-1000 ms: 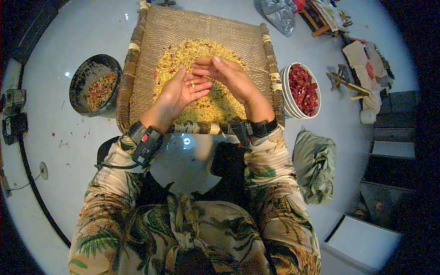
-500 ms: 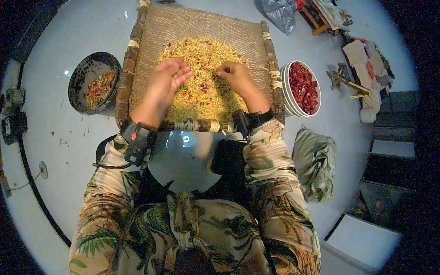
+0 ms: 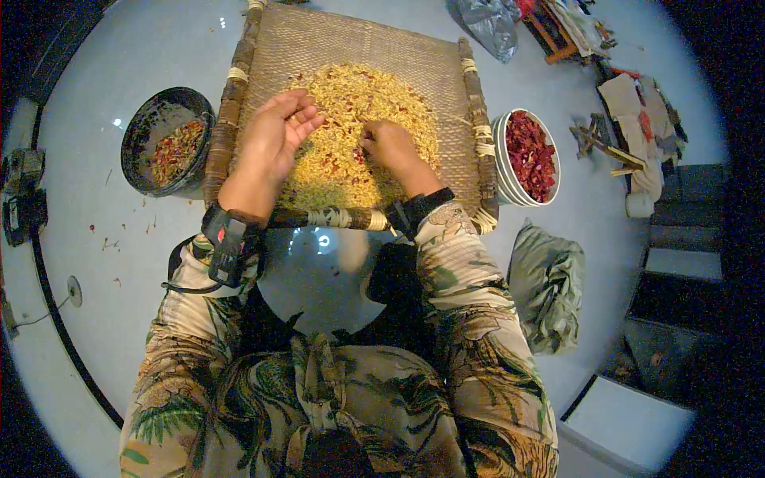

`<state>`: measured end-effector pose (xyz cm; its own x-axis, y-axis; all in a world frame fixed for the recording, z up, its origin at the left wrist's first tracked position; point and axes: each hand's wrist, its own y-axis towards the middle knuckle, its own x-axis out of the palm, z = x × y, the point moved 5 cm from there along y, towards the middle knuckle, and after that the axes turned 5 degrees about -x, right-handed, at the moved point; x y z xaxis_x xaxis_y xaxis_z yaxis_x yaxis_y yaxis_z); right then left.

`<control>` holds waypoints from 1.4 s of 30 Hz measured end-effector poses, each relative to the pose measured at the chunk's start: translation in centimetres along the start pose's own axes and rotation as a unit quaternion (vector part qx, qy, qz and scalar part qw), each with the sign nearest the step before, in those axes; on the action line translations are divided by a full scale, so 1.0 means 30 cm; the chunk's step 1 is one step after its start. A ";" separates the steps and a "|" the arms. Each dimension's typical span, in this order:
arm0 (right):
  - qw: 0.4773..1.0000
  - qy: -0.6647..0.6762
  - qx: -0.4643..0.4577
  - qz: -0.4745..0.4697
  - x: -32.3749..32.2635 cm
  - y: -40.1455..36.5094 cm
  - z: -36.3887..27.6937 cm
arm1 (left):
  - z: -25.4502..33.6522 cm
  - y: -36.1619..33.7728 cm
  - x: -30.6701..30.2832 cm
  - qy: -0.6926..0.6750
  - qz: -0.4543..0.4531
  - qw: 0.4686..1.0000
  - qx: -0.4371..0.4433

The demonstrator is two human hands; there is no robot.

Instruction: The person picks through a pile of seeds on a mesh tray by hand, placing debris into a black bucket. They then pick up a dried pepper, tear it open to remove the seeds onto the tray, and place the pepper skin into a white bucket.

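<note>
A heap of yellow seeds (image 3: 351, 171) with small dark red bits lies on a woven tray (image 3: 299, 32) framed by wooden poles. Over the left side of the heap is my left hand (image 3: 273, 143), palm turned inward, its fingers loosely bent and apart; nothing shows in it. My right hand (image 3: 392, 150) is down at the middle of the heap, fingertips pinched together against the seeds. Whatever they grip is too small or hidden to make out.
Left of the tray stands a black bucket (image 3: 131, 163) with mixed red and yellowish scraps inside. A white bucket (image 3: 500, 151) of dried red pieces stands to the right. Nearby are a green sack (image 3: 548, 287), a grey plastic bag (image 3: 490, 28) and a wooden stool (image 3: 558, 40).
My right hand has moved left and slightly lower, into the middle of the heap. My left hand has shifted a little left and up, its fingers still bent.
</note>
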<state>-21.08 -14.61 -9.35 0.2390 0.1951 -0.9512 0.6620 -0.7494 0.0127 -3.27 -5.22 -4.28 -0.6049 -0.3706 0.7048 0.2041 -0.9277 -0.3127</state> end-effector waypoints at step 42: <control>0.985 -0.027 -0.164 -0.048 0.113 0.019 -0.212 | -0.025 0.001 0.035 -0.031 -0.052 0.998 -0.010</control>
<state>-15.36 -10.34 -10.62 0.1322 0.2149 -0.9676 0.8755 -0.4831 0.0123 -4.46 -5.59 -4.03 -0.5725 -0.2743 0.7726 0.1270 -0.9607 -0.2470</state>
